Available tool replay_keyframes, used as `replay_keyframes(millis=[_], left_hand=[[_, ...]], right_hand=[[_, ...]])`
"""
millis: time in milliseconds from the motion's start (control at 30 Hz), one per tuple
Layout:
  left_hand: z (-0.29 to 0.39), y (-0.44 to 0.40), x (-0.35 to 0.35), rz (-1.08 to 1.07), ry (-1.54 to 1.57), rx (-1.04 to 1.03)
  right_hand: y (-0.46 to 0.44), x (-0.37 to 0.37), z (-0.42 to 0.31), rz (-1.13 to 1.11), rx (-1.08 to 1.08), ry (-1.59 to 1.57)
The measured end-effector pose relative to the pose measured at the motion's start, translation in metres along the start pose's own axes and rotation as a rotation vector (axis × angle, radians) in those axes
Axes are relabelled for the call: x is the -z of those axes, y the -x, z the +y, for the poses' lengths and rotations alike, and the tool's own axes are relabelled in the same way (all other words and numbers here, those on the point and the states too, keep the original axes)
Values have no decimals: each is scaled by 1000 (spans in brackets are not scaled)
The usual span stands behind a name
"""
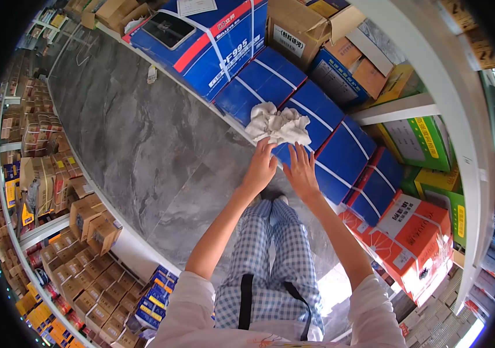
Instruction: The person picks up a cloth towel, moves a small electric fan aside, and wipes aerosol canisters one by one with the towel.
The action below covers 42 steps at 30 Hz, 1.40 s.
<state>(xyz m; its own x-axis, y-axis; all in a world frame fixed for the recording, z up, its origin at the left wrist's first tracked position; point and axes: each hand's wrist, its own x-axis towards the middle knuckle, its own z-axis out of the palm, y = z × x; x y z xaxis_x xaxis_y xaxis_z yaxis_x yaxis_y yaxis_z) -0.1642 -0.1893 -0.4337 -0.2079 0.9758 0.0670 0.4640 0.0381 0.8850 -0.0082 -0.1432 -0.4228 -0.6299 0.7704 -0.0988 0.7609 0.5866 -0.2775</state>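
A crumpled white cloth (278, 123) lies on top of a row of blue boxes (313, 108) bound with white straps. My left hand (261, 167) reaches to the near edge of the cloth, its fingers loosely bent and apart; whether the fingertips touch the cloth I cannot tell. Beside it, my right hand (302, 171) is open, palm down, with the fingers stretched toward the cloth's lower right edge. Neither hand grips anything.
A taller blue box (224, 49) carries a dark phone (169, 30). Open cardboard boxes (297, 29) stand behind, and a red-orange box (412, 232) is at the right. A white shelf post (465, 116) rises nearby. Stocked shelves (44, 168) line the left beyond the grey floor (143, 110).
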Motion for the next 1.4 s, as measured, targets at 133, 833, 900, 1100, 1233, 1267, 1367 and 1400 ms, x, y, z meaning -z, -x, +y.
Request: replay_keyframes(millis=[133,833,900,1100,1233,1267,1367,1400], left_hand=[[-48,-33,-33,71,-131,4],[117,-79,38,37,-30,-15],[164,-80,67,13,89,-74],[303,-78,139,-300,156,-142],[376,-55,153,-500,159,-177],[390,-49,153,-533,137,-218],[426,-30,150,-608,93,-312],[436,-25,149,-656,94,-305]], right_hand=[[-17,-55,26,-57,-72,86],[20,72,1,100,-182,-360],[31,96,-3,114,-193,-491],[59,227,-24,106,-90,-682],[112,299,-31,282,23,-486],[125,311,-34,283,-10,-559],[155,349,-40,273,-89,-699],[162,362,-41,333,-75,-664]])
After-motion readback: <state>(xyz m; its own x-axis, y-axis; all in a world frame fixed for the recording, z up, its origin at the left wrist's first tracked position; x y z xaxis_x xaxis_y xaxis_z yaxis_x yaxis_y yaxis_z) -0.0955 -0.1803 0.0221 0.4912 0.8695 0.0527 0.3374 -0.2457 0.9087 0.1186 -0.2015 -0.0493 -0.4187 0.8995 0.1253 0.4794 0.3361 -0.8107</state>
